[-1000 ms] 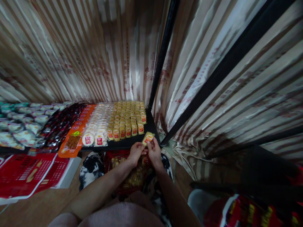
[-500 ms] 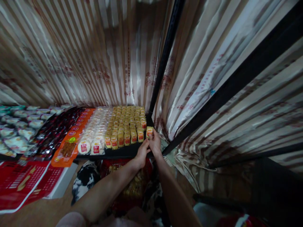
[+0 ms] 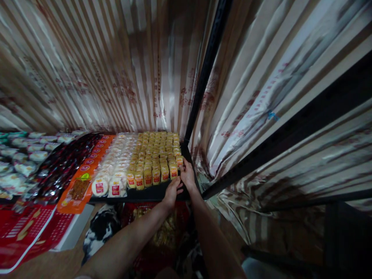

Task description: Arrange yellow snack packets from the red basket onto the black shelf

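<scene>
Rows of small yellow snack packets (image 3: 157,155) with red labels stand on a black shelf (image 3: 145,192). My right hand (image 3: 187,174) reaches to the right end of the rows, fingers closed round a yellow packet (image 3: 179,161) set against the others. My left hand (image 3: 172,192) rests just below it at the shelf's front edge, fingers loosely curled, touching the right hand. Whether the left hand holds anything is hidden.
White round cakes with red labels (image 3: 112,179), an orange packet row (image 3: 80,186), dark red packets (image 3: 62,164) and pale green-white packets (image 3: 17,159) fill the shelf leftward. A black post (image 3: 203,77) and striped curtain (image 3: 101,77) stand behind. A red bag of packets (image 3: 162,232) lies below.
Both hands carried the yellow packet up from the shelf's front edge to the right end of the yellow rows. The left hand has dropped back slightly.
</scene>
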A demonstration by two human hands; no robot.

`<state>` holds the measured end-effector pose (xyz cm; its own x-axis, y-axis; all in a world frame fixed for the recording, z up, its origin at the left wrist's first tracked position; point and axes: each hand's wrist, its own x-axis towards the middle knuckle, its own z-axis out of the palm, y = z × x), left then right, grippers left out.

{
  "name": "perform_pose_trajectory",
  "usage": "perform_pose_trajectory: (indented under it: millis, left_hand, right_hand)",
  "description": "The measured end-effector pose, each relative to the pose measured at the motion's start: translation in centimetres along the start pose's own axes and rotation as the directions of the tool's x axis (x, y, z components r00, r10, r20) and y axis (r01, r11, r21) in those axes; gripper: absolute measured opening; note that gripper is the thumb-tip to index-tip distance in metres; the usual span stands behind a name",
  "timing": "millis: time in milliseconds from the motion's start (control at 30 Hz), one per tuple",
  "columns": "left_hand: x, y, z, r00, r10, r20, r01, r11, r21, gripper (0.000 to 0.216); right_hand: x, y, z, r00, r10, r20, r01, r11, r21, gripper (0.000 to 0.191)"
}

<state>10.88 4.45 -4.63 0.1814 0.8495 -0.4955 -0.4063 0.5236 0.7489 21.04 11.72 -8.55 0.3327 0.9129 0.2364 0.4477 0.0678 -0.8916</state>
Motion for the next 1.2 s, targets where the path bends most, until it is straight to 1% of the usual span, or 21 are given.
perform_pose_trajectory:
  millis: [67,133,200,267,367,433,567,700,800,900,1000,1100,1200]
  left_hand:
    - [-0.1,0.1,0.0,1.000,0.005,0.004,-0.005,1.000,0.004,0.029]
    - [-0.2,0.1,-0.1,1.000,0.010,0.007,-0.010,1.000,0.006,0.027]
    - [-0.3,0.0,-0.1,1.000,0.015,0.010,-0.015,1.000,0.006,0.026]
    - [-0.3,-0.1,-0.2,1.000,0.019,0.011,-0.019,1.000,0.006,0.026]
    - [-0.2,-0.1,-0.4,1.000,0.020,0.016,-0.020,1.000,0.015,0.027]
    - [-0.1,-0.1,-0.5,0.999,0.020,0.024,-0.021,1.000,0.023,0.028]
    - [0.0,0.1,-0.6,0.999,0.019,0.026,-0.020,0.999,0.028,0.030]
    - [0.0,0.1,-0.6,0.999,0.018,0.028,-0.018,0.999,0.026,0.033]
    - [-0.1,0.1,-0.6,1.000,0.024,0.019,-0.025,0.999,0.038,0.035]
    - [-0.1,0.1,-0.6,1.000,0.027,0.012,-0.027,0.998,0.055,0.036]
    - [-0.1,0.1,-0.6,1.000,0.029,0.009,-0.029,0.998,0.058,0.037]
    - [-0.1,0.1,-0.6,1.000,0.026,0.000,-0.026,0.998,0.058,0.038]
    - [-0.2,0.1,-0.6,0.999,0.038,-0.007,-0.038,0.998,0.051,0.038]
  right_hand:
    - [-0.1,0.1,0.0,1.000,-0.002,0.012,0.001,0.998,0.060,0.054]
    - [-0.4,0.1,0.0,1.000,0.011,-0.002,-0.010,0.993,0.121,0.057]
    - [-0.7,0.1,0.0,0.999,0.025,-0.021,-0.022,0.991,0.135,0.055]
    - [-0.9,0.0,-0.1,0.999,0.011,-0.038,-0.009,0.998,0.055,0.049]
    - [-1.1,-0.3,-0.2,0.996,-0.041,-0.083,0.029,0.990,-0.135,0.041]
    - [-1.1,-0.6,-0.2,0.994,-0.034,-0.107,0.016,0.986,-0.166,0.040]
    - [-1.1,-1.0,-0.1,0.997,0.011,-0.076,-0.017,0.996,-0.085,0.043]
    - [-1.1,-1.0,0.0,0.997,0.023,-0.072,-0.030,0.995,-0.098,0.042]
    - [-1.0,-0.6,0.2,0.996,0.040,-0.080,-0.044,0.998,-0.054,0.044]
    - [-0.9,-0.3,0.3,0.995,0.059,-0.081,-0.061,0.998,-0.023,0.037]
    - [-0.8,-0.2,0.4,0.996,0.067,-0.058,-0.071,0.996,-0.060,0.028]
    - [-0.7,-0.4,0.4,0.996,0.071,-0.050,-0.073,0.996,-0.054,0.026]
    - [-0.9,-0.8,0.4,0.994,0.076,-0.075,-0.078,0.996,-0.030,0.027]
